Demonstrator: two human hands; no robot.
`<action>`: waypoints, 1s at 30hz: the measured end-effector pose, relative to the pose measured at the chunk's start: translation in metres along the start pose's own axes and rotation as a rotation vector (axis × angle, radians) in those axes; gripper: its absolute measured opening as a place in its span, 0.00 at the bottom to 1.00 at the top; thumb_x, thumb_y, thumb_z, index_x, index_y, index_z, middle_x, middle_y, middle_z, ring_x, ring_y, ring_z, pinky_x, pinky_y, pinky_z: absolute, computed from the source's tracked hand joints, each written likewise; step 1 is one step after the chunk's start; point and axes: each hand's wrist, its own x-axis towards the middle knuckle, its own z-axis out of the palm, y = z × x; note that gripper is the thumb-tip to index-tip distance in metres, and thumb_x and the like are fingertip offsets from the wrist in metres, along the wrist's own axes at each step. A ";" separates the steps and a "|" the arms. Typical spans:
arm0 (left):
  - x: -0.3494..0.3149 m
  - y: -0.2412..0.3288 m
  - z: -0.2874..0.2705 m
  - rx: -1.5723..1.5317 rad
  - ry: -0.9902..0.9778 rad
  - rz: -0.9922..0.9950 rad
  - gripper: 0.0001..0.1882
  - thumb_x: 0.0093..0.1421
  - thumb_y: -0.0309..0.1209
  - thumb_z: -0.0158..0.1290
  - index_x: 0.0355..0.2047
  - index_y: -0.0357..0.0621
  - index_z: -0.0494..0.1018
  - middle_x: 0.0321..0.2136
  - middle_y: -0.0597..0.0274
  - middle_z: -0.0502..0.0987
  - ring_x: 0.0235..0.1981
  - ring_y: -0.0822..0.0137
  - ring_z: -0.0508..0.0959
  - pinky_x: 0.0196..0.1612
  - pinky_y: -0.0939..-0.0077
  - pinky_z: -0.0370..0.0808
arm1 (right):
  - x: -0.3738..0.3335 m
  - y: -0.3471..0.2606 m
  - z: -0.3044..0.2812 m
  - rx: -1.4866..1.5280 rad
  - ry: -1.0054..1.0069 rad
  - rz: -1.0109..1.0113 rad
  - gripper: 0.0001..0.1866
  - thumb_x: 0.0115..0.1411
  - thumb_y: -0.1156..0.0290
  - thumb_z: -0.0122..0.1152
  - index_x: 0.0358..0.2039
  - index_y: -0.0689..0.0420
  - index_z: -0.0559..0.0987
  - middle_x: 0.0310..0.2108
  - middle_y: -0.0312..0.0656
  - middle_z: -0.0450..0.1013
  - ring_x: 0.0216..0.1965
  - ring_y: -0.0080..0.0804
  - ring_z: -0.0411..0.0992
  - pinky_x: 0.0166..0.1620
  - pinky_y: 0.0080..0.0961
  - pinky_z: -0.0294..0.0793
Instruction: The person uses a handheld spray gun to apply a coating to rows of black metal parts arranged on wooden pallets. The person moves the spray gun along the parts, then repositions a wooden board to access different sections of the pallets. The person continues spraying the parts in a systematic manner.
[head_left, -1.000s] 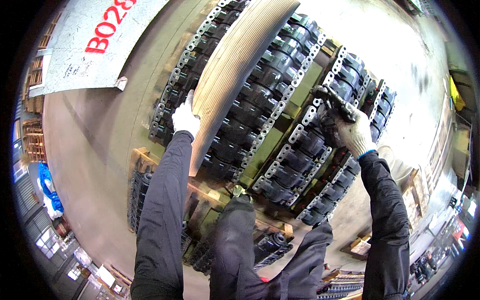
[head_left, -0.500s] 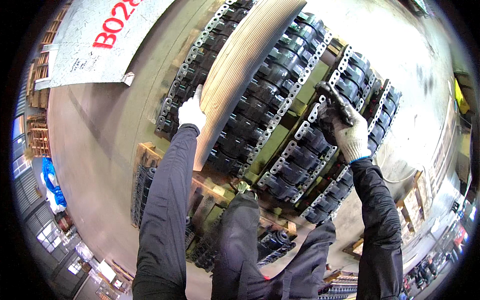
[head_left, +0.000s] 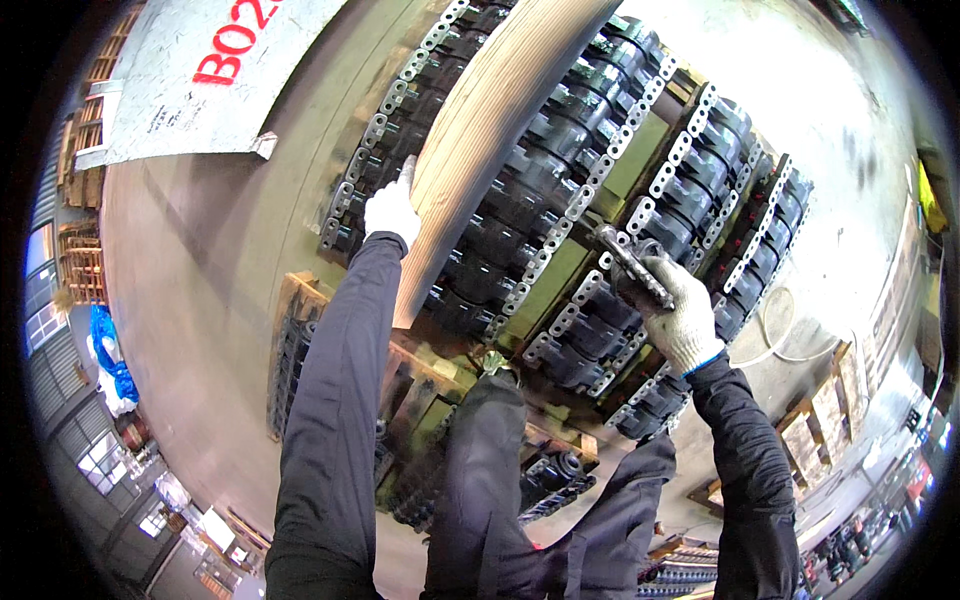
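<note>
has a tan ridged board (head_left: 475, 150) just right of left hand (head_left: 393, 212), lying over the wide black track (head_left: 545, 165) between its left and right edges; touches the board's left side, cannot tell if gripping; bends right hand (head_left: 676, 308) above narrower track (head_left: 592, 322), cannot tell if holding anything

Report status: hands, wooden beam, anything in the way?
Left hand at wooden beam, left edge. Right hand over black track sections, grip unclear. Beam crosses widest section, partly blocking view of it.

There are two hands (head_left: 392, 210) (head_left: 682, 315), one wooden beam (head_left: 490, 130), two trouser legs (head_left: 485, 450) (head_left: 622, 500) and at least three track chains (head_left: 590, 110) (head_left: 715, 140) (head_left: 780, 220).
</note>
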 end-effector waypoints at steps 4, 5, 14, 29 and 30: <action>-0.001 0.001 -0.004 -0.002 -0.009 0.010 0.47 0.51 0.26 0.53 0.70 0.57 0.47 0.40 0.43 0.78 0.41 0.47 0.79 0.46 0.55 0.75 | -0.010 0.000 0.007 -0.001 0.072 0.004 0.19 0.46 0.77 0.65 0.42 0.57 0.76 0.36 0.52 0.75 0.40 0.55 0.74 0.44 0.38 0.75; -0.002 0.002 -0.005 0.017 -0.013 0.020 0.46 0.52 0.26 0.52 0.71 0.57 0.46 0.39 0.45 0.78 0.41 0.48 0.79 0.45 0.56 0.76 | -0.014 -0.002 0.007 -0.021 0.079 -0.001 0.20 0.46 0.78 0.65 0.42 0.57 0.76 0.36 0.52 0.75 0.40 0.56 0.74 0.44 0.38 0.75; -0.002 0.001 -0.005 0.032 0.001 0.049 0.46 0.52 0.26 0.52 0.71 0.55 0.46 0.36 0.45 0.79 0.37 0.49 0.80 0.43 0.57 0.77 | -0.029 -0.004 0.015 0.014 0.136 0.085 0.18 0.48 0.75 0.67 0.42 0.58 0.77 0.36 0.53 0.75 0.37 0.55 0.75 0.41 0.35 0.75; -0.004 0.002 -0.004 0.053 -0.007 0.058 0.46 0.52 0.26 0.51 0.71 0.54 0.44 0.37 0.44 0.79 0.39 0.49 0.81 0.44 0.57 0.77 | -0.047 0.005 0.007 0.095 0.185 0.150 0.20 0.45 0.79 0.66 0.42 0.59 0.77 0.37 0.53 0.76 0.40 0.53 0.75 0.46 0.33 0.75; -0.003 0.002 -0.005 0.055 0.002 0.061 0.46 0.52 0.26 0.51 0.71 0.55 0.44 0.37 0.44 0.79 0.39 0.49 0.81 0.44 0.57 0.77 | -0.047 0.004 0.004 0.120 0.147 0.165 0.21 0.44 0.78 0.67 0.43 0.59 0.77 0.38 0.53 0.75 0.41 0.54 0.74 0.46 0.36 0.74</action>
